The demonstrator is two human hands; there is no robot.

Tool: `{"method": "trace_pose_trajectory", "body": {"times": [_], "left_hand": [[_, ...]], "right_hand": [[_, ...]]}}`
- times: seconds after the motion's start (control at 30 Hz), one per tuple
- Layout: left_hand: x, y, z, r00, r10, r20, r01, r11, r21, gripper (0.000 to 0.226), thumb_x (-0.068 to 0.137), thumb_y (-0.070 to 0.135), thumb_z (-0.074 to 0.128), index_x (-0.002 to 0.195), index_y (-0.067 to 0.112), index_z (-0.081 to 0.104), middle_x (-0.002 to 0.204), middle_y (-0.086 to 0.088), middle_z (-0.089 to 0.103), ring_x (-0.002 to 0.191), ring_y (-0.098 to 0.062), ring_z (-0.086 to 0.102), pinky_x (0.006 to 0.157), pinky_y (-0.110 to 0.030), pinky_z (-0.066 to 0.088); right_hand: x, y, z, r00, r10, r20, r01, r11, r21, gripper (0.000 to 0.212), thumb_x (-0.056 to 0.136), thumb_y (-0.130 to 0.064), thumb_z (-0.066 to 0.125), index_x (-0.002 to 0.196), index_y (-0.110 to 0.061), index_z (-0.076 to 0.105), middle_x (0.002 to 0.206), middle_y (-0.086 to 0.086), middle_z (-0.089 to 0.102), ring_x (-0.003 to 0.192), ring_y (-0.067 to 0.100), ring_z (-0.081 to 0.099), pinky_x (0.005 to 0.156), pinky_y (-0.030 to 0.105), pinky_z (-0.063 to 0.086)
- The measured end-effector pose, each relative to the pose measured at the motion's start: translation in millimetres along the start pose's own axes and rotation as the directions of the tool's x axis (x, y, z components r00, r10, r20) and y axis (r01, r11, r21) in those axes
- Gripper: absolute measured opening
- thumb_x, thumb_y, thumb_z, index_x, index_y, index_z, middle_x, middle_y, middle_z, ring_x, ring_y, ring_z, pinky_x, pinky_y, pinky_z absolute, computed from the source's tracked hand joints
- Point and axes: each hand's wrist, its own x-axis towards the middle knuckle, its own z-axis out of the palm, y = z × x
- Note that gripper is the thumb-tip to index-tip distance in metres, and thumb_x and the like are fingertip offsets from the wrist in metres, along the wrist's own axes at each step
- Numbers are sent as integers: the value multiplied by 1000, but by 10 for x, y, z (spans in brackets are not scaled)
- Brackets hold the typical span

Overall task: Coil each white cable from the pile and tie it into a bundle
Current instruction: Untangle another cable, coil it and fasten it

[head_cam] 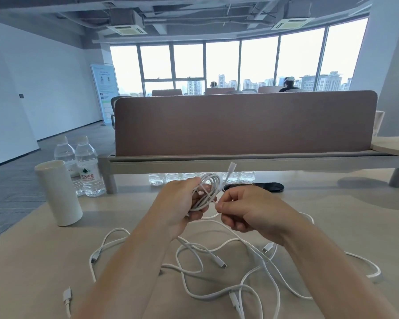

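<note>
Pale wood table (44, 261) in a glass-walled office, with loose white cables (221, 264) sprawled over it. Above the pile the left hand (180, 203) grips a coiled cable (213, 183), fingers (195, 215) curled round its loops. The right hand (251, 210) pinches the coil's free strand just beside it, and a connector end (231, 166) sticks up.

Bare forearms (129, 261); bare left hand (180, 203), right hand (253, 210).
</note>
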Motion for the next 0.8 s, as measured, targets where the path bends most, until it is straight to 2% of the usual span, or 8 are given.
{"method": "trace_pose_trajectory", "body": {"times": [0.1,0.2,0.33,0.43,0.53,0.63,0.7,0.8], "left_hand": [[-1,-11,-28,998,7,66,-7,1000,7,35,104,19,45,89,-3,68,76,-20,68,52,-20,50,40,-21,28],[-24,3,-44,990,-5,141,1,1000,31,38,105,20,46,104,-12,66,80,-22,64,54,-21,50,39,-21,28],[-89,28,-24,971,-26,238,2,995,101,37,106,20,45,106,-12,64,82,-25,68,55,-27,57,39,-21,31],[-132,27,4,950,-14,311,-21,994,111,36,106,20,45,101,-9,65,82,-25,67,51,-23,51,41,-21,30],[-144,6,26,930,-30,365,-6,995,99,37,105,20,46,110,-13,62,83,-23,64,50,-21,47,43,-22,29],[-130,-9,51,930,-26,366,-4,997,80,35,105,19,46,109,-10,64,75,-16,58,49,-21,44,45,-24,27],[-116,-17,65,940,-21,340,0,998,64,31,105,18,47,100,-5,67,72,-11,56,49,-20,42,44,-23,25],[-107,-25,88,960,-20,280,3,998,61,30,104,15,48,89,-2,68,77,-15,57,47,-20,41,43,-23,22]], "right_hand": [[-6,22,-59,999,20,34,-19,1000,-17,14,96,-17,65,85,-8,66,62,7,58,48,13,41,49,21,34],[-3,46,-129,997,37,61,-34,998,-49,14,94,-17,68,83,-8,69,64,6,57,54,14,44,53,22,37],[10,134,-266,996,62,66,-55,994,-96,15,91,-17,71,95,-3,74,73,6,61,64,16,49,62,26,43],[16,208,-352,993,78,88,-73,995,-62,12,90,-13,72,98,-4,76,75,6,62,64,14,51,63,26,44],[19,270,-402,987,67,148,-70,997,15,9,90,-3,70,93,-6,77,74,6,64,63,14,51,62,25,44],[15,290,-406,977,48,206,-62,996,61,12,90,0,68,82,-8,73,67,2,61,60,12,49,59,22,41],[17,287,-393,967,47,250,-67,995,75,14,89,-4,69,77,-11,70,64,0,57,58,11,47,57,21,38],[30,300,-356,959,47,278,-69,995,72,19,84,-10,73,67,-17,68,64,2,56,56,11,47,55,20,39]]}}
